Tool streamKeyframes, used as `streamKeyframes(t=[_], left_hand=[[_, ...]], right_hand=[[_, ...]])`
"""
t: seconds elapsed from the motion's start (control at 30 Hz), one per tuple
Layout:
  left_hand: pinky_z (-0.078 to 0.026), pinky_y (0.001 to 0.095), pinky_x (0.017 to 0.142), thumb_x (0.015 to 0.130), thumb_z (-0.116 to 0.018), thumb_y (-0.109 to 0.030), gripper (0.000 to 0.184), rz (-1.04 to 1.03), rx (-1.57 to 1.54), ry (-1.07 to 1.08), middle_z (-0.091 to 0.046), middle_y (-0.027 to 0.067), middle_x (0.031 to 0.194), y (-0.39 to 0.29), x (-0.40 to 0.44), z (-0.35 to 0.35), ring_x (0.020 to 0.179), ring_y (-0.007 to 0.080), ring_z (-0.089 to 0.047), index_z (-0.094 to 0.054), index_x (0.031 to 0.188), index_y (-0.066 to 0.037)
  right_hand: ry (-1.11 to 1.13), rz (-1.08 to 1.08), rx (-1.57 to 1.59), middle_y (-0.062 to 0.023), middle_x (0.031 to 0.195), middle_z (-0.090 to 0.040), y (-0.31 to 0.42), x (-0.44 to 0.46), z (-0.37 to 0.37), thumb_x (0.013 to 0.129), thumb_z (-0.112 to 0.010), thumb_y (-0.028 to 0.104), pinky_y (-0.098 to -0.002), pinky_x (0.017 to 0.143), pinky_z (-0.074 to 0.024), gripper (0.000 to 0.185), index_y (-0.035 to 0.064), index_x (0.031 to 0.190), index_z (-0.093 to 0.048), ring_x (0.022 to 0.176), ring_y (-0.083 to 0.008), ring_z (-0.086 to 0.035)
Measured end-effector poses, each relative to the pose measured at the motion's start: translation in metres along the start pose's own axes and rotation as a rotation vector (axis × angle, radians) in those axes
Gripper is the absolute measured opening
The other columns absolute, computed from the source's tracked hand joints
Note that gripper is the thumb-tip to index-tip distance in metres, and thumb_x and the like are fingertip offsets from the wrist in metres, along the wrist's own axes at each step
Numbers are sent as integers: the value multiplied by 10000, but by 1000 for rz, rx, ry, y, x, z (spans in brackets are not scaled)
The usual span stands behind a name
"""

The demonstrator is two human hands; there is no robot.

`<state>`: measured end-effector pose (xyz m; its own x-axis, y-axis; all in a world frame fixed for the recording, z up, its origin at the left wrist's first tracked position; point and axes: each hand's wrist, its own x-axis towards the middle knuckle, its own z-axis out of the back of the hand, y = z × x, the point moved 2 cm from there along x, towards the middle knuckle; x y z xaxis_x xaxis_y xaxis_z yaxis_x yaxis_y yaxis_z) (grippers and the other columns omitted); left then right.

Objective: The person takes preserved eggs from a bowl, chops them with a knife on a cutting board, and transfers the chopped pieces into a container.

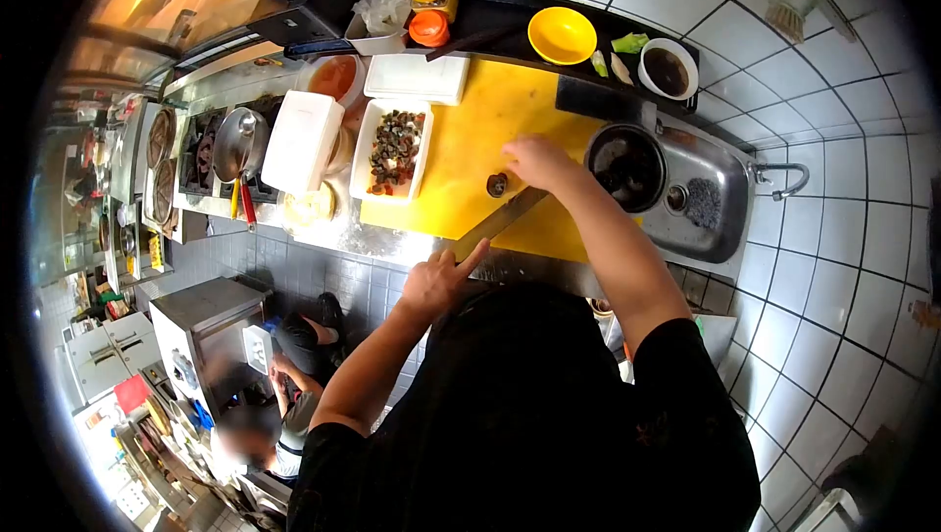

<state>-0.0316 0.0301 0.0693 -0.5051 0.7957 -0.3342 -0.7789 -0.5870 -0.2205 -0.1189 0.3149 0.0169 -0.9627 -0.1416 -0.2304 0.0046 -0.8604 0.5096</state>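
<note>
My left hand (438, 282) is closed round the handle of a long, wide-bladed knife (505, 217), its index finger stretched along it. The blade slants over the front of a yellow cutting board (461, 145), its tip below my right wrist. My right hand (537, 162) is over the board with bent fingers pressed together; whatever may be in them is hidden. Just left of it lies a small, dark, rounded piece of food (497, 184). At the board's left, a white tub (420, 171) holds chopped dark, whitish and orange-brown bits.
A black bowl (590, 162) with dark pieces stands in the steel sink (720, 238) at right. Along the back are a yellow bowl (562, 36) and a white bowl of dark liquid (669, 70). A pan (238, 145) sits on the stove. Another person (299, 405) is low at left.
</note>
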Motion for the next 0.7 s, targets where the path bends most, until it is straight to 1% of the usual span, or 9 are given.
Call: streamKeyframes(t=[0.1,0.13,0.17,0.3,0.4,0.47,0.5,0.6,0.7], left_hand=[[-579,412,652,943,-648,-359,774,27,55,40,-627,126,896,10,-13,-6,793,284,-682,-294,1628,-292],[-575,417,643,935,-655,-337,767,45,15,-2,-623,124,881,11,-15,-8,772,286,-677,-316,1621,-281],[-571,423,633,926,-661,-314,761,64,-23,-45,-618,121,866,13,-16,-8,750,288,-673,-338,1614,-270],[-555,463,601,884,-651,-179,761,179,-155,-280,-612,128,817,20,-20,-21,656,311,-655,-387,1597,-231],[-555,483,596,857,-603,-97,798,341,-213,-269,-630,143,808,17,-12,-22,631,333,-661,-368,1607,-231],[-560,484,601,865,-592,-91,799,355,-198,-202,-644,153,814,17,-2,-30,642,340,-675,-350,1614,-228],[-563,485,603,869,-587,-88,800,364,-190,-169,-651,158,817,16,2,-33,648,343,-682,-341,1618,-226],[-570,477,602,881,-572,-77,809,333,-132,-135,-660,158,825,10,11,-29,664,340,-693,-309,1629,-235],[-556,495,580,877,-585,-43,834,290,-129,-169,-642,152,785,6,9,-19,624,350,-672,-293,1634,-235]], right_hand=[[-291,-58,67,-180,1112,-720,-5,-11,17,936,-673,168,-452,948,-531,284,50,1194,-697,1081,-375,-663],[-399,-69,93,-181,1112,-718,-6,-17,18,940,-671,165,-449,949,-532,291,44,1203,-687,1081,-376,-663],[-537,-50,137,-199,1083,-699,-6,-23,17,946,-660,182,-484,897,-535,236,22,1119,-672,1005,-394,-671],[-471,-247,253,-217,1099,-696,-2,-46,-3,958,-668,219,-472,876,-551,291,15,1166,-658,1000,-394,-681],[-344,-358,333,-225,1105,-699,9,-53,-44,943,-699,249,-466,874,-554,358,18,1212,-646,1007,-394,-687],[-262,-493,418,-220,1086,-708,23,-53,-60,927,-720,266,-465,877,-552,385,29,1220,-641,1009,-396,-689],[-326,-474,405,-210,1071,-720,22,-50,-73,911,-739,261,-462,879,-550,413,41,1243,-631,1006,-393,-696],[-373,-497,509,-193,1051,-731,20,-38,-93,902,-749,266,-460,887,-549,413,35,1226,-639,1008,-379,-703],[-426,-525,605,-191,1043,-734,23,-34,-93,889,-766,237,-451,882,-546,360,21,1156,-658,1001,-370,-706]])
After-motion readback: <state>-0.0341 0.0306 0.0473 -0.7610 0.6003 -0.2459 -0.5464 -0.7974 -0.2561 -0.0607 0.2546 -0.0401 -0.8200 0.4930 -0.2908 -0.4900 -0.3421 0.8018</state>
